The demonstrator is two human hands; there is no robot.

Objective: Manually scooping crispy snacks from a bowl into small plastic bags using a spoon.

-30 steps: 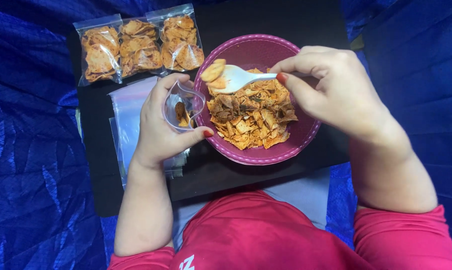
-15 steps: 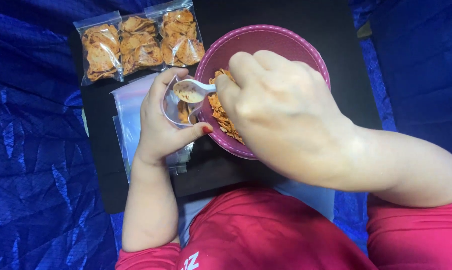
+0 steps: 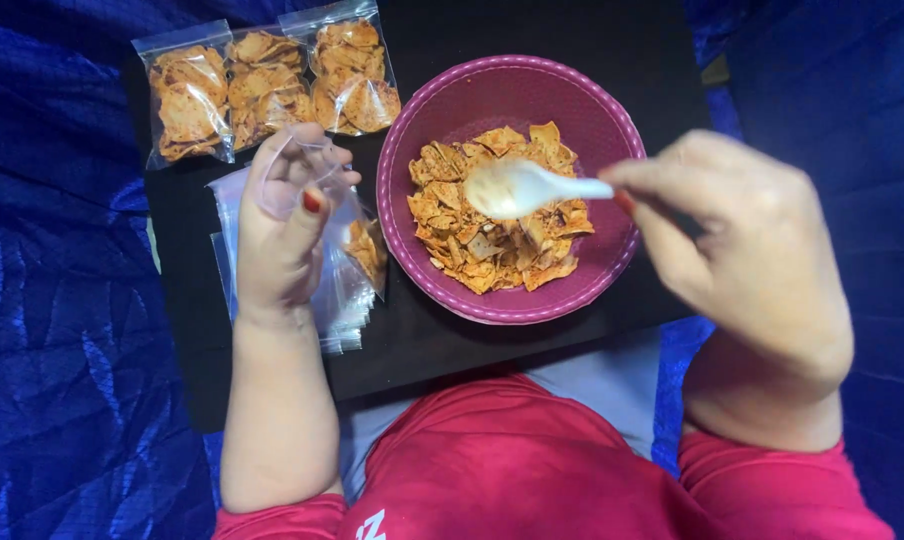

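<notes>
Spoon (image 3: pixel 522 188) had swung back over the bowl (image 3: pixel 442 100), gripped by the right hand (image 3: pixel 742 250); left hand (image 3: pixel 287 215) grasped a part-filled bag (image 3: pixel 357 250). Three filled bags (image 3: pixel 267 85) lay at the board's far left corner; many chips (image 3: pixel 492 240) remained.

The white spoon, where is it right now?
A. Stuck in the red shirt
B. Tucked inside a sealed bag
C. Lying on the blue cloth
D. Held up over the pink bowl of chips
D: the right hand holds the white spoon by its handle, with the scoop end above the chips in the pink bowl.
</notes>
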